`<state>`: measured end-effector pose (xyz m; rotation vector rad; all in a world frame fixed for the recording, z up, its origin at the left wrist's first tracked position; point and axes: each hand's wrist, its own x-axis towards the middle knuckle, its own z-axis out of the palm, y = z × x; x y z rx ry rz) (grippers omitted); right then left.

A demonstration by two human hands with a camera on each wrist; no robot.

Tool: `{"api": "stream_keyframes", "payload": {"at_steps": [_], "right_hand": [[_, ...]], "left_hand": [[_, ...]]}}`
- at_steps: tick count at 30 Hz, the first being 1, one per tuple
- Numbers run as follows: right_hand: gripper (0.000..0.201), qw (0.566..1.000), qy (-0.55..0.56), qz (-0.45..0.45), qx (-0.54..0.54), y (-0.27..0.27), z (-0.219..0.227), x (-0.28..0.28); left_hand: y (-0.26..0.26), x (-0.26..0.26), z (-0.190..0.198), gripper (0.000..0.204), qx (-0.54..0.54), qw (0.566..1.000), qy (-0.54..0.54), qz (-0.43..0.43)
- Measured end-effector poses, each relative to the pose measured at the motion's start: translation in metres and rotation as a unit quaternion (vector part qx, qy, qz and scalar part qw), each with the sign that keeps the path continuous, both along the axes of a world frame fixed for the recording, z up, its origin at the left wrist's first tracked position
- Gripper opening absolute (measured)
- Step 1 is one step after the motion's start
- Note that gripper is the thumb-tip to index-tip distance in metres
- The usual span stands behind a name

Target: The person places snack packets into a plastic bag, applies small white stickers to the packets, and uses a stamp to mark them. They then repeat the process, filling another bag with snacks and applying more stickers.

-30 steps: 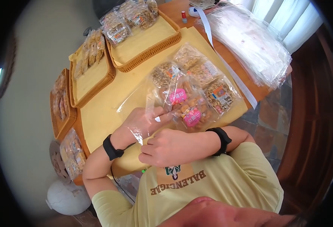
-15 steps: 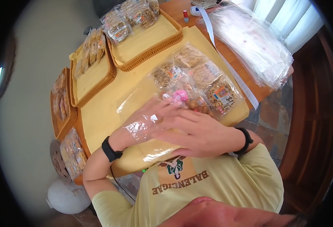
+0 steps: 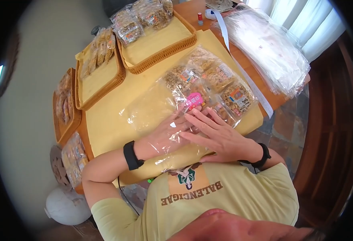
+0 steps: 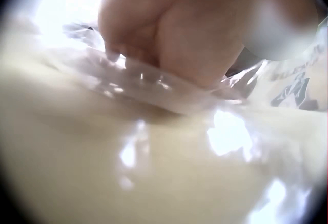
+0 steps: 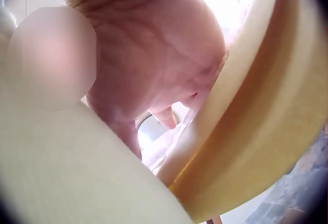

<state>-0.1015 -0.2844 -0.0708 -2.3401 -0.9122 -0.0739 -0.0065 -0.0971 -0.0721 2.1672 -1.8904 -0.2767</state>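
Note:
A large clear plastic bag point(image 3: 144, 114) lies flat on the yellow-covered table, several snack packets inside its far right part. One packet has a pink label point(image 3: 193, 101); another, with an orange and blue label point(image 3: 237, 99), lies at the right. My left hand point(image 3: 170, 130) shows through the plastic, its fingers reaching to the near packets. Spread and fairly straight, the fingers of my right hand point(image 3: 224, 140) touch the near packets, overlapping the left fingertips. In the left wrist view, plastic film point(image 4: 148, 83) runs along the left hand. The right palm point(image 5: 159, 49) faces the table edge.
Wicker trays point(image 3: 160, 58) with snack packets line the far left. A filled bag point(image 3: 74, 158) lies at the left edge. Stacked empty clear bags point(image 3: 265, 52), a white tape strip point(image 3: 248, 76) and a small red-capped item point(image 3: 200, 18) lie at the far right.
My right hand has moved from the bag's near edge, right and forward, and its curled fingers have spread out by the packets. My left hand has shifted slightly right and forward.

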Motion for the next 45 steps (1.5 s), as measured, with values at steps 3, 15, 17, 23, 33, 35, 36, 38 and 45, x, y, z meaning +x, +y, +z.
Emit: {"api": "stream_keyframes", "payload": {"at_steps": [3, 15, 17, 23, 33, 35, 36, 38, 45], "right_hand": [[0.087, 0.999, -0.022, -0.025, -0.015, 0.005, -0.005, -0.001], [0.08, 0.991, -0.048, -0.119, -0.042, 0.023, -0.011, -0.011], [0.073, 0.991, -0.08, -0.099, -0.039, 0.024, -0.016, -0.01], [0.053, 0.985, -0.125, -0.099, -0.064, 0.033, -0.024, -0.008], [0.043, 0.985, -0.147, -0.082, -0.039, 0.014, -0.025, -0.012], [0.044, 0.989, -0.135, -0.055, -0.026, 0.012, -0.022, -0.008], [0.044, 0.989, -0.135, -0.056, -0.025, 0.011, -0.022, -0.004], [0.044, 0.992, -0.127, -0.016, 0.003, 0.011, -0.022, 0.0], [0.044, 0.996, -0.089, 0.013, 0.014, 0.008, -0.012, 0.006]], "left_hand": [[-0.001, -0.007, -0.008, 0.051, 0.025, 0.998, -0.06, 0.023], [0.091, 0.011, 0.052, 0.042, 0.089, 0.952, 0.289, 0.043], [0.129, 0.021, 0.069, 0.043, 0.139, 0.93, 0.295, 0.173], [0.121, 0.054, 0.038, 0.055, -0.018, 0.95, -0.048, 0.307], [0.11, 0.055, 0.025, 0.009, -0.042, 0.931, -0.207, 0.298], [0.121, 0.027, 0.032, 0.011, -0.045, 0.915, -0.173, 0.362], [0.128, 0.013, 0.034, 0.01, -0.042, 0.905, -0.16, 0.393], [0.142, -0.014, 0.035, 0.009, -0.036, 0.893, -0.144, 0.426], [0.192, -0.063, 0.05, 0.033, -0.044, 0.836, 0.269, 0.476]]}}
